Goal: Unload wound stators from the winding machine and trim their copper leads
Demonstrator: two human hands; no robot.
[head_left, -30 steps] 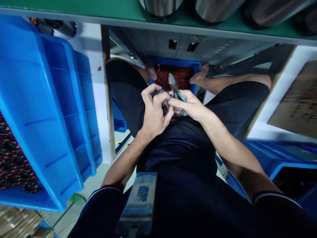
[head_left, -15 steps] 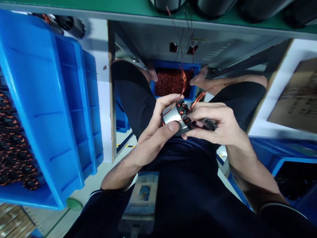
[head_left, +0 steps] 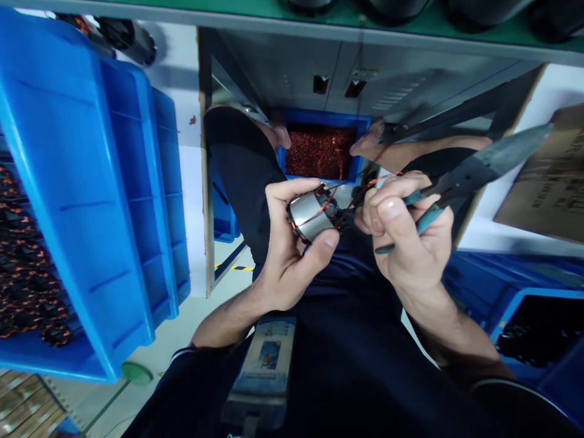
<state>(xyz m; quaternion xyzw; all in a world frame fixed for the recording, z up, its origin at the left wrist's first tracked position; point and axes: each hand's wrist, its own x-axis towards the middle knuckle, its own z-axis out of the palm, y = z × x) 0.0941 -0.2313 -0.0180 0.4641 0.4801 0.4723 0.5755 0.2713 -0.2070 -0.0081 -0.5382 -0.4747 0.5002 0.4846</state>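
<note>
The coil (head_left: 310, 216) is near the middle of the clock face, up in the air over the person's lap. It is a shiny round metal ring with black bits and orange wire on it. The left hand (head_left: 292, 255) holds it, with the thumb on the near side and the other fingers curled around the far side. The coil is tilted, and its black end faces about 3 o'clock.

The right hand (head_left: 413, 243) is at 3 o'clock from the coil, close by. Its fingers are folded in, and the pliers (head_left: 474, 173) are tucked in that hand. The pliers have blue-green handles, and their gray tip points to 2 o'clock, away from the coil. Thin orange wire (head_left: 378, 179) shows by the fingertips, but I cannot tell if they pinch it.

At 12 o'clock from the coil, a small blue box (head_left: 319, 116) sits between the feet, with red-brown bits (head_left: 314, 152) in it. Farther up, also at 12 o'clock, is the green bench (head_left: 182, 15). At 9 o'clock is a big blue box (head_left: 68, 152) with many black and orange parts (head_left: 27, 261). A badge (head_left: 264, 359) hangs near 6 o'clock.
</note>
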